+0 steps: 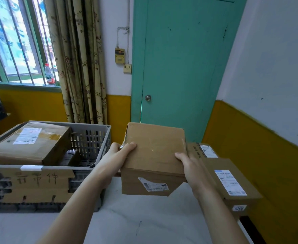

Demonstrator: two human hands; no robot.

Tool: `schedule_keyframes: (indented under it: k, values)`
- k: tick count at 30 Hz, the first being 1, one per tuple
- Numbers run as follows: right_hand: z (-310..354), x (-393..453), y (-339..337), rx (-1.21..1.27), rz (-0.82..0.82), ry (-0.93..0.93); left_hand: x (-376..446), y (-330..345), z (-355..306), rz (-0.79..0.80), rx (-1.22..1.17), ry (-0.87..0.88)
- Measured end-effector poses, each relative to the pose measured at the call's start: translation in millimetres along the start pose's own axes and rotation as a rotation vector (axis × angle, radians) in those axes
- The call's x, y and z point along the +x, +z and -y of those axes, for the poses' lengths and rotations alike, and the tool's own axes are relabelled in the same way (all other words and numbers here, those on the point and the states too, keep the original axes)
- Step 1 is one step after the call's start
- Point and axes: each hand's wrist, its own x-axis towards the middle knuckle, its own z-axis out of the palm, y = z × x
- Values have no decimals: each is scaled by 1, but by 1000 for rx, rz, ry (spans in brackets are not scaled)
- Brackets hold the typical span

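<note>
- Plain brown cardboard box [153, 155], held up in the air over the white table [144, 217], right in front of the teal door [179, 67].
- Its longer side runs left to right, between the two hands. The top is tipped a bit toward the camera, and the face with the shipping label [153, 185] points back at the person.
- Left hand [116, 159] grips the left edge with the thumb lying across the top. Right hand [190, 166] clamps the right edge the same way.
- Matte cardboard with shiny clear tape across the top. The far-left corner looks crumpled and the label is partly peeled.
- Grey slotted plastic crate [92, 138] sits to the left, and two more labelled cartons [232, 182] are on the right.
</note>
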Motion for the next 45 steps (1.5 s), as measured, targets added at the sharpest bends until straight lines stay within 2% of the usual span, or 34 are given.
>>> schedule_keyframes:
  k: [6, 11, 15, 19, 24, 28, 30, 33, 35, 38, 41, 45]
  values:
    - [-6, 0, -1, -63, -43, -72, -5, 6, 3, -44, 92, 88]
    - [-8, 2, -6, -56, -38, -52, -6, 2, 3, -1, -50, 34]
    - [-6, 3, -7, -199, -162, -131, -9, 6, 3, -1, 9, 152]
    - [-10, -1, -7, -198, -139, -191, -10, 8, 6, 1, 6, 197]
    - [-8, -3, -8, -119, -103, -104, -12, 6, -4, 7, -56, 91]
    - [-5, -7, -5, -208, -187, -190, -13, 14, -3, -97, 117, 189]
    - [-7, -7, -5, -195, -174, -213, -14, 15, 0, -80, 116, 220]
    - [-11, -7, -8, -114, -119, -194, -15, 8, 1, 48, 7, 183]
    - [-11, -8, -10, -86, -129, -156, -16, 8, -3, 79, -54, 130]
    - [-4, -8, -4, -89, -170, -101, -11, 14, -6, -12, -111, 35]
    - [0, -12, 0, -156, -212, -37, -11, 19, -4, -80, -76, 26]
    - [-2, -14, -5, -73, -158, -6, -8, 17, 2, -21, -149, -13]
